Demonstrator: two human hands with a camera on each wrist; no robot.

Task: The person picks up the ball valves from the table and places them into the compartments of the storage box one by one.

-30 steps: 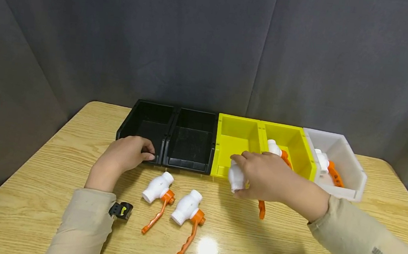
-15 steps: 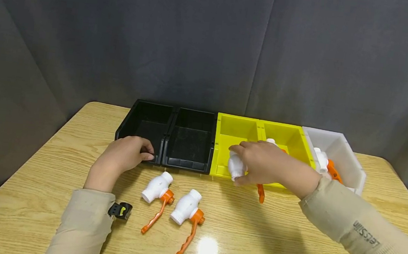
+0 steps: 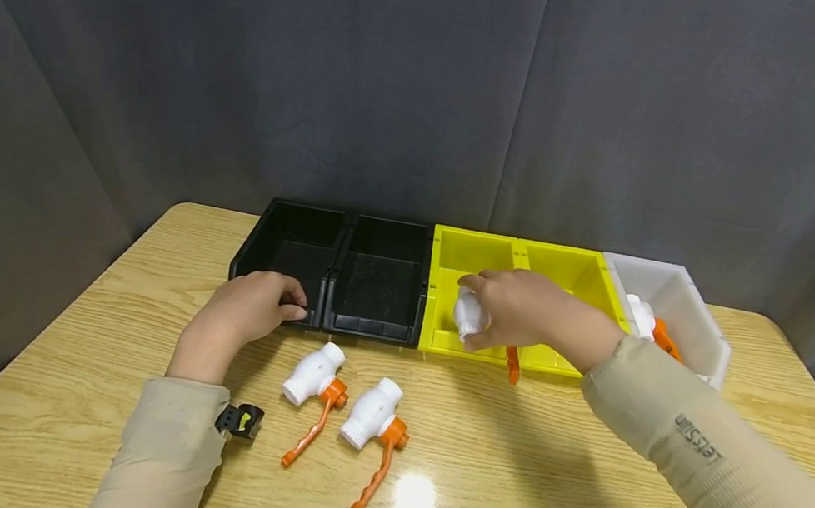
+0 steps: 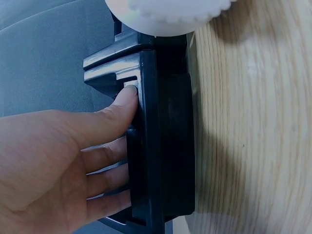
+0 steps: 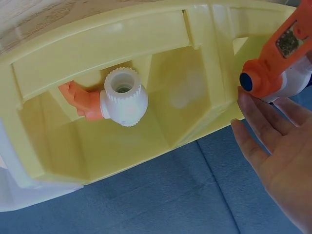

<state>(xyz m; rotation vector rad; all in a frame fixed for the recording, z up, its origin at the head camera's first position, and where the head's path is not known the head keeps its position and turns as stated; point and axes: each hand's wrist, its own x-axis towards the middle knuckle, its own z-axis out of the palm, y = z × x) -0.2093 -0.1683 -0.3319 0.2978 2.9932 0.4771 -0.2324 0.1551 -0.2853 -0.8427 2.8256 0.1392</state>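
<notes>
My right hand (image 3: 518,308) grips a white ball valve (image 3: 469,315) by its body, over the left yellow bin (image 3: 443,271). Its orange lever (image 3: 512,365) hangs below my palm, across the bin's front edge. In the right wrist view, fingers lie along the valve beside the orange lever (image 5: 285,48). My left hand (image 3: 246,311) holds the front rim of the leftmost black bin (image 4: 146,131), thumb on the rim and fingertips hidden behind the wall. Two more ball valves, one left (image 3: 314,375) and one right (image 3: 371,414), lie on the table with orange levers toward me.
A second black bin (image 3: 378,330) stands beside the first. The right yellow bin (image 5: 97,151) holds a ball valve (image 5: 126,105). At the right end, a whitish bin (image 3: 715,339) contains another valve (image 3: 642,317). A grey curtain (image 3: 397,77) hangs behind the wooden table (image 3: 61,382).
My right hand has carried the ball valve forward and slightly left, from in front of the yellow bins to over the left one. My left hand stays at the black bin.
</notes>
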